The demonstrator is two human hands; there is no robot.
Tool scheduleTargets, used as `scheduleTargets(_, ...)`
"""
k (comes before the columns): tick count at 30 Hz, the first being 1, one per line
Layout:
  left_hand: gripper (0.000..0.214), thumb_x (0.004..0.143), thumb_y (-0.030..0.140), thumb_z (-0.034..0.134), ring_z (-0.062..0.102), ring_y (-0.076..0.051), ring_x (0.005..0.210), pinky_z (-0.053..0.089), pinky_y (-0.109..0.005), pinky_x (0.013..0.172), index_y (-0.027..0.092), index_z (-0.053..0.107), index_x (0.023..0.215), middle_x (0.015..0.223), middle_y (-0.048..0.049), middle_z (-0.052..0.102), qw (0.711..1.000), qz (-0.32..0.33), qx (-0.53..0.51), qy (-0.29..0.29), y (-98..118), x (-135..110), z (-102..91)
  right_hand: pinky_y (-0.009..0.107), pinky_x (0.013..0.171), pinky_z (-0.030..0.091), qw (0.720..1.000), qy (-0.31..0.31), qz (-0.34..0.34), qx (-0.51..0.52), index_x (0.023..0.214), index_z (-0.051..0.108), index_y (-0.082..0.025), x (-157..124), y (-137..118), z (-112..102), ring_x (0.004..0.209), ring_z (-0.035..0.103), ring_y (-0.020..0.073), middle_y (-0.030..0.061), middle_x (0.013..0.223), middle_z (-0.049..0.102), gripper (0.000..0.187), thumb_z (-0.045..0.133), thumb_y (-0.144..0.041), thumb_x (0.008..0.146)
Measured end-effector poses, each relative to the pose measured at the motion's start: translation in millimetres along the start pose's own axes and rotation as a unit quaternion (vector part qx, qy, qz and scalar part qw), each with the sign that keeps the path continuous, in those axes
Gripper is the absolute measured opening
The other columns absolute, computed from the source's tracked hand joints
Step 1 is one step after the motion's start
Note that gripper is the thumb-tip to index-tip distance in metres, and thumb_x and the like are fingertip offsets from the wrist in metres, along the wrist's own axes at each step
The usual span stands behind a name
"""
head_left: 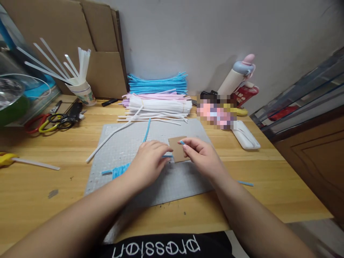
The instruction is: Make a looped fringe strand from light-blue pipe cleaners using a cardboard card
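My right hand (pixel 201 156) pinches a short bit of blue pipe cleaner (pixel 182 142) between thumb and forefinger. Left of it, my left hand (pixel 150 157) has its fingers and thumb curled around another blue pipe cleaner length (pixel 167 156); its fingers partly cover the contact. Beneath the fingertips of both hands lies a small brown cardboard piece (pixel 177 152) on the grey cutting mat (pixel 172 188). A bundle of blue pipe cleaner wound closely together (pixel 119 171) rests by my left wrist, partly hidden by the forearm. One more blue strand (pixel 147 129) lies beyond my left hand.
Blue (pixel 158 85) and white pipe cleaner bundles (pixel 161 106) are stacked against the wall. Scissors (pixel 47 120) lie at left near a cup of white sticks (pixel 82 91). A glue gun (pixel 8 159), a bottle (pixel 233 80) and a white case (pixel 245 135) flank the mat.
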State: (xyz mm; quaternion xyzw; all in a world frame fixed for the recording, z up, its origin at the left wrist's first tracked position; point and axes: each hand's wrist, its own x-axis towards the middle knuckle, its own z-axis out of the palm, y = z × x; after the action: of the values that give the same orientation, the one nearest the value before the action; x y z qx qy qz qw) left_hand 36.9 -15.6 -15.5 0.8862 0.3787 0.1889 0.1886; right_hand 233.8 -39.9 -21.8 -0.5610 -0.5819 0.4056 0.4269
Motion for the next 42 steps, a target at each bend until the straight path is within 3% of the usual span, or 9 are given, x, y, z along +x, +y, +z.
scheduleTargets(4, 0.014, 0.089, 0.017, 0.051, 0.058, -0.021, 0.090, 0.040, -0.038, 0.082, 0.021, 0.064, 0.086, 0.088, -0.0011, 0.068, 1.000, -0.003, -0.001, 0.010, -2, 1, 4.1, 0.022, 0.048, 0.030, 0.989, -0.039, 0.064, 0.124, 0.085, 0.049, -0.019, 3, 3, 18, 0.048, 0.041, 0.0074, -0.0055, 0.059, 0.054, 0.021, 0.056, -0.038, 0.082)
scheduleTargets(8, 0.016, 0.087, 0.019, 0.054, 0.056, -0.021, 0.098, 0.043, -0.036, 0.085, 0.019, 0.060, 0.102, 0.105, -0.0054, 0.066, 0.997, -0.025, -0.054, 0.039, -8, -2, -2.3, 0.021, 0.044, 0.025, 0.976, -0.050, 0.078, 0.195, 0.083, 0.049, -0.019, 10, -4, 29, 0.044, 0.035, 0.0051, -0.0060, 0.063, 0.054, 0.025, 0.060, -0.040, 0.076)
scheduleTargets(10, 0.020, 0.085, 0.020, 0.058, 0.056, -0.023, 0.098, 0.043, -0.038, 0.085, 0.019, 0.061, 0.105, 0.104, -0.0054, 0.067, 0.999, -0.026, -0.044, 0.009, -11, -2, -2.3, 0.022, 0.045, 0.026, 0.977, -0.033, 0.079, 0.196, 0.081, 0.051, -0.019, 16, -9, 31, 0.045, 0.037, 0.0061, -0.0071, 0.058, 0.049, 0.023, 0.061, -0.037, 0.074)
scheduleTargets(14, 0.013, 0.085, 0.015, 0.054, 0.058, -0.020, 0.088, 0.044, -0.035, 0.080, 0.020, 0.065, 0.089, 0.089, -0.0026, 0.069, 0.998, -0.010, -0.058, -0.035, -15, -1, 2.0, 0.023, 0.049, 0.032, 0.987, 0.023, 0.064, 0.148, 0.081, 0.057, -0.018, 25, -8, 32, 0.050, 0.044, 0.0089, -0.0060, 0.054, 0.049, 0.019, 0.062, -0.034, 0.073)
scheduleTargets(18, 0.014, 0.086, 0.017, 0.050, 0.057, -0.015, 0.073, 0.043, -0.027, 0.066, 0.019, 0.063, 0.090, 0.081, -0.0008, 0.065, 0.984, -0.112, -0.134, 0.047, -16, -1, 1.6, 0.023, 0.051, 0.036, 0.982, 0.058, 0.073, 0.167, 0.081, 0.059, -0.016, 25, 3, 37, 0.052, 0.045, 0.0084, -0.0047, 0.059, 0.053, 0.024, 0.068, -0.035, 0.069)
scheduleTargets(21, 0.013, 0.085, 0.026, 0.053, 0.051, -0.012, 0.061, 0.039, -0.024, 0.057, 0.019, 0.063, 0.088, 0.071, 0.0016, 0.060, 0.964, -0.160, -0.199, 0.081, -15, -1, -0.3, 0.024, 0.053, 0.039, 0.969, 0.031, 0.098, 0.224, 0.080, 0.058, -0.016, 20, 8, 46, 0.053, 0.048, 0.0087, -0.0045, 0.058, 0.054, 0.028, 0.072, -0.035, 0.066)
scheduleTargets(26, 0.016, 0.083, 0.033, 0.058, 0.046, -0.011, 0.058, 0.035, -0.024, 0.054, 0.019, 0.065, 0.081, 0.067, 0.0025, 0.058, 0.948, -0.179, -0.243, 0.105, -15, -2, 1.2, 0.024, 0.054, 0.041, 0.961, -0.023, 0.085, 0.262, 0.081, 0.060, -0.016, 13, 5, 53, 0.055, 0.049, 0.0086, -0.0035, 0.063, 0.056, 0.025, 0.072, -0.034, 0.067)
scheduleTargets(34, 0.019, 0.083, 0.036, 0.059, 0.046, -0.011, 0.057, 0.036, -0.023, 0.054, 0.018, 0.064, 0.088, 0.068, 0.0019, 0.058, 0.940, -0.166, -0.271, 0.121, -17, -4, 8.2, 0.024, 0.054, 0.041, 0.951, -0.037, 0.087, 0.296, 0.078, 0.059, -0.018, 9, 5, 53, 0.056, 0.049, 0.0089, -0.0037, 0.062, 0.055, 0.022, 0.072, -0.033, 0.068)
scheduleTargets(42, 0.017, 0.082, 0.034, 0.060, 0.043, -0.010, 0.055, 0.034, -0.022, 0.052, 0.018, 0.063, 0.087, 0.064, 0.0030, 0.054, 0.934, -0.170, -0.287, 0.131, -20, -5, 5.7, 0.023, 0.051, 0.036, 0.977, -0.067, 0.068, 0.193, 0.076, 0.058, -0.017, 17, -8, 47, 0.052, 0.044, 0.0075, -0.0049, 0.060, 0.052, 0.016, 0.067, -0.029, 0.070)
